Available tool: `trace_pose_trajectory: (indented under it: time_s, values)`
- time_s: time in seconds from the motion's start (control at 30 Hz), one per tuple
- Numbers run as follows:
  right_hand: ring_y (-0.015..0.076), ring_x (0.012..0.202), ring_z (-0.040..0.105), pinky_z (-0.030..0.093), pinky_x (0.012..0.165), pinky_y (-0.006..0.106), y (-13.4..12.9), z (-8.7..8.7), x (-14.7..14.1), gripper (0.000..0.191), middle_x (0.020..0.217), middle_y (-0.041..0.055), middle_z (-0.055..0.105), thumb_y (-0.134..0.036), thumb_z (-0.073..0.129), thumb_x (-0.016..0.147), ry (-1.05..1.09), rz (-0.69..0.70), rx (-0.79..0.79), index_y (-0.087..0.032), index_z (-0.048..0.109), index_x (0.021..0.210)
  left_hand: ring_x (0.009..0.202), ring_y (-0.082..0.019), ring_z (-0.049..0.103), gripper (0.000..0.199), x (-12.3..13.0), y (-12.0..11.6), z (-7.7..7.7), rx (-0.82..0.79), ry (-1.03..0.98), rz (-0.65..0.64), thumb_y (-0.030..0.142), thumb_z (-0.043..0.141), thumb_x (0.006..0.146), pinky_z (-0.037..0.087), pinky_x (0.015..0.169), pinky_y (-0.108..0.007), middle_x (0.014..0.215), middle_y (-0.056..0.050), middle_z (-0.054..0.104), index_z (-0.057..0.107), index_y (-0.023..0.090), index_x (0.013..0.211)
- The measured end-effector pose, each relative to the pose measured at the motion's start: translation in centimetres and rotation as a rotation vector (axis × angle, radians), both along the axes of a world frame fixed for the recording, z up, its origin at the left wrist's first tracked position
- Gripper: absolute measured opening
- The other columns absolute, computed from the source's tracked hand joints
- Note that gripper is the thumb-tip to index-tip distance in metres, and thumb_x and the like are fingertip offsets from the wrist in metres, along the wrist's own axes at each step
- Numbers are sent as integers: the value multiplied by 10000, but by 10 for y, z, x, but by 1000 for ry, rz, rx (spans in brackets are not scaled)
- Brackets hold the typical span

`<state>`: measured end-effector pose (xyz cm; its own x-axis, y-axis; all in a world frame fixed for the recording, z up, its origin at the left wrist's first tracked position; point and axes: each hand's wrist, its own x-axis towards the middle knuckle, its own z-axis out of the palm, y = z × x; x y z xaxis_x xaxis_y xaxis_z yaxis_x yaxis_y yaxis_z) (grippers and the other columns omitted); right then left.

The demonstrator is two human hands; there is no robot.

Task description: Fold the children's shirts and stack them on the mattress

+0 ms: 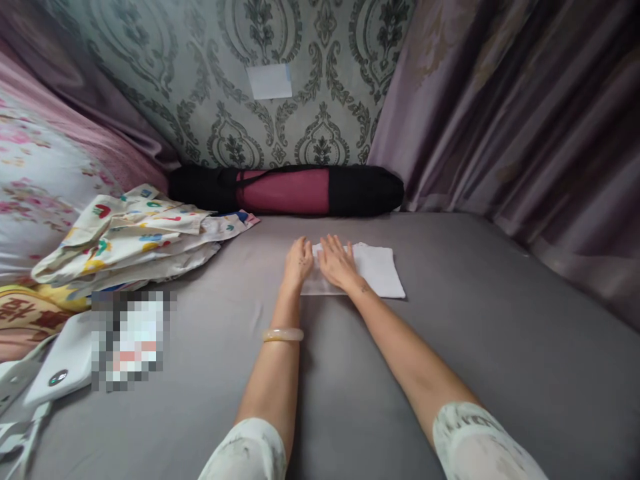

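Right hand (337, 263), fingers extended and slightly spread, lies flat on the white cloth (377, 270), frame centre; left hand (299, 261) at its left edge, grip indeterminable. Beyond, upper centre: black-and-maroon bag (284, 192).

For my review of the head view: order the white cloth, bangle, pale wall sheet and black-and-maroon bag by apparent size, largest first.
1. Black-and-maroon bag
2. White cloth, though partly covered
3. Pale wall sheet
4. Bangle
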<state>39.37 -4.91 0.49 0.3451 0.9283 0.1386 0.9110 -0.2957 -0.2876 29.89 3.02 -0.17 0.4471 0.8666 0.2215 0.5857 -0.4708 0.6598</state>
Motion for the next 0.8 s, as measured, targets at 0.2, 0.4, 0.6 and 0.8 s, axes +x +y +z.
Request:
trace_pose_trajectory:
  time_s: [0.2,0.4,0.6,0.8]
  values:
    - [286,1474,155,85,1165,542,-44,-14,57,576,1597,124,238,-405,212,1009,-94,-176,-103,-148,330,1510,1457,-270,256,497,26,-24,-9,137,296,-214,354,333,986,184,1183,-475,1535,-137,376,434,138,1422]
    - [303,1451,213,135,1149,558,-49,-24,65,587,1600,106,236,-447,222,1000,-96,-172,-127,-176,340,1508,1461,-305,230,570,31,-22,-27,135,415,-207,418,246,997,169,1179,-499,1554,-137,340,383,118,1462]
    - [278,1466,181,122,1160,535,-49,-20,72,586,1608,82,218,-441,173,1004,-28,-165,-166,-201,325,1516,1456,-299,246,568,29,-18,-25,134,427,-212,435,262,992,179,1177,-495,1559,-130,334,392,135,1457]
    - [264,1478,146,83,1168,527,-62,-23,91,592,1604,118,216,-421,153,1008,-86,-261,-96,-169,300,1524,1470,-293,215,552,18,-12,-17,135,410,-53,424,260,990,146,1187,-504,1556,-148,332,444,138,1425]
